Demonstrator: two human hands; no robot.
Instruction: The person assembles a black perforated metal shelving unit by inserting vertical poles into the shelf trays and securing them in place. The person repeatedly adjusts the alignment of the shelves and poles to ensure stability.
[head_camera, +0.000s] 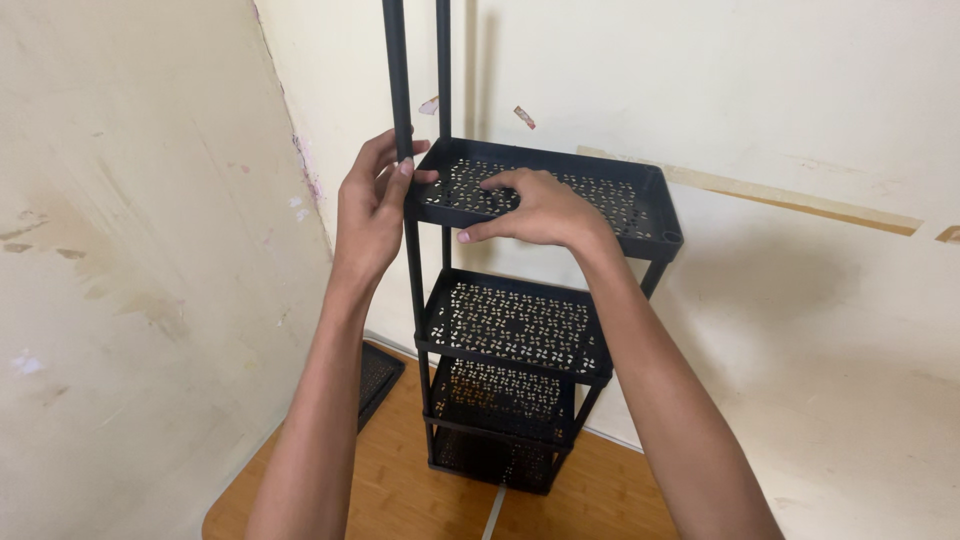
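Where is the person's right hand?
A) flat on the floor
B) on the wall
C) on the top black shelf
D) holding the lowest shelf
C: the right hand rests on the top shelf of the rack, while the left hand grips a pole.

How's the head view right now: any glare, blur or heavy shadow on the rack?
Head view: soft even light, no glare; the black rack and both hands, left hand and right hand, look sharp; faint shadow on the wall behind; lowest shelves dim.
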